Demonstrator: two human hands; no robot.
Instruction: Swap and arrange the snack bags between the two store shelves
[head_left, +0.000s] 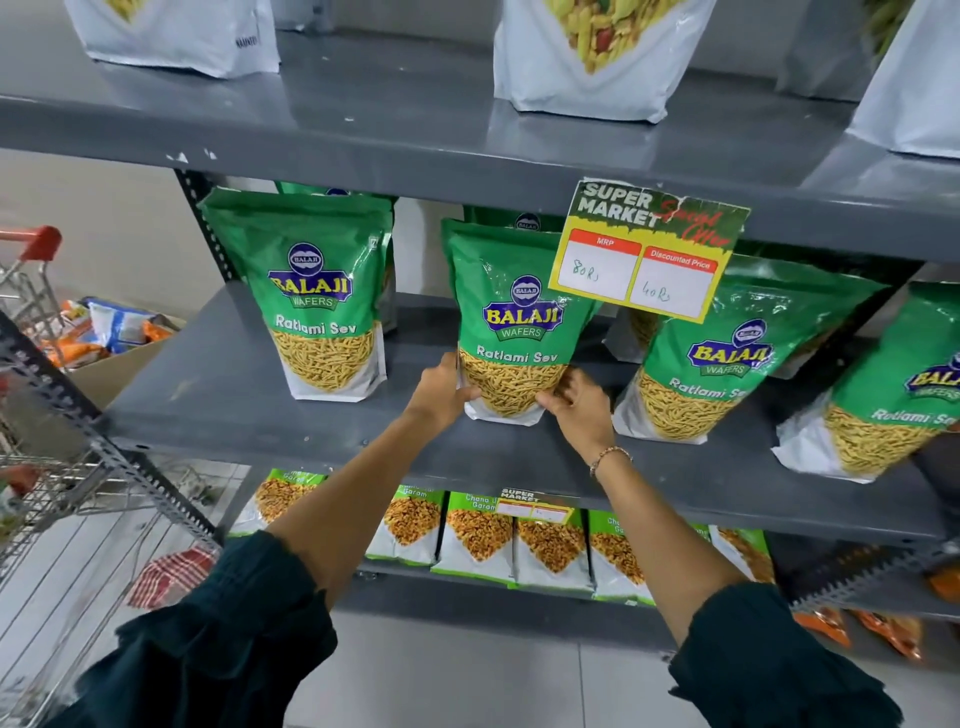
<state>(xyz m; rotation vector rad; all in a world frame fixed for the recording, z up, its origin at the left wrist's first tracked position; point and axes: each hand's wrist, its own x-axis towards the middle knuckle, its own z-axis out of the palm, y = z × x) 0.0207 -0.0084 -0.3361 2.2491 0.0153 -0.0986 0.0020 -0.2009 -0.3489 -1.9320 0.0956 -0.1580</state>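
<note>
A grey metal middle shelf (218, 395) runs left to right across the view, its surface dull and slightly scuffed. On it stand four green Ratlami Sev bags. The middle bag (511, 322) stands upright near the front edge, and both hands are on its lower part. The left hand (441, 389) wraps the bag's lower left edge, thumb across the front and fingers curled behind. The right hand (579, 402) presses the lower right corner with fingers bent around it, a bracelet (610, 457) on the wrist. Both arms wear dark green sleeves (208, 639).

To the left stands another upright bag (317, 291), well apart. To the right a leaning bag (711, 358) tilts left, with a further tilted bag (893, 395) at the far right. A price tag (649, 249) hangs from the upper shelf (415, 130), which carries white snack bags (592, 57). The lower shelf holds a tight row of chana bags (480, 535). At the left a wire shopping cart (47, 467) with a red handle stands on pale floor tiles, beside a cardboard box (119, 358) of mixed packets against a plain wall.
</note>
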